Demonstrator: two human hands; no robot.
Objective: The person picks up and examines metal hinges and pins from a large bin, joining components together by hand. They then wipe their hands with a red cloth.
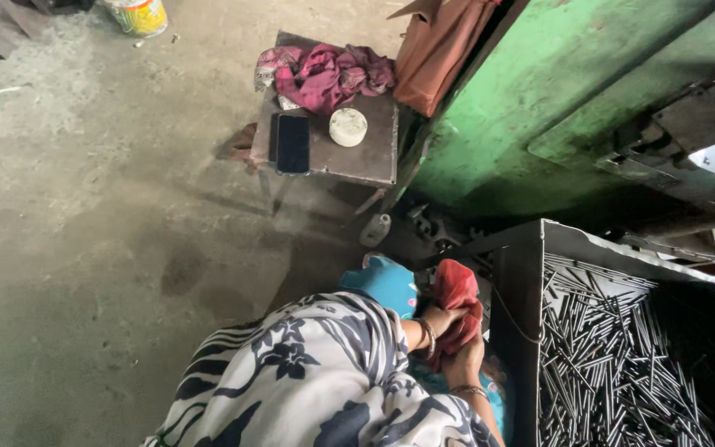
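Low in the frame's centre, both hands (448, 343) are clenched together around a red cloth (457, 291), soft, light and easily bunched; any fold gives a grip. Just to the right stands a metal bin (523, 281) of thin steel rods (606, 364). The fingers are mostly hidden in the cloth.

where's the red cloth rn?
Head view, lower centre-right: the red cloth is bunched in both hands, just left of the metal bin of rods and right of a blue cloth.
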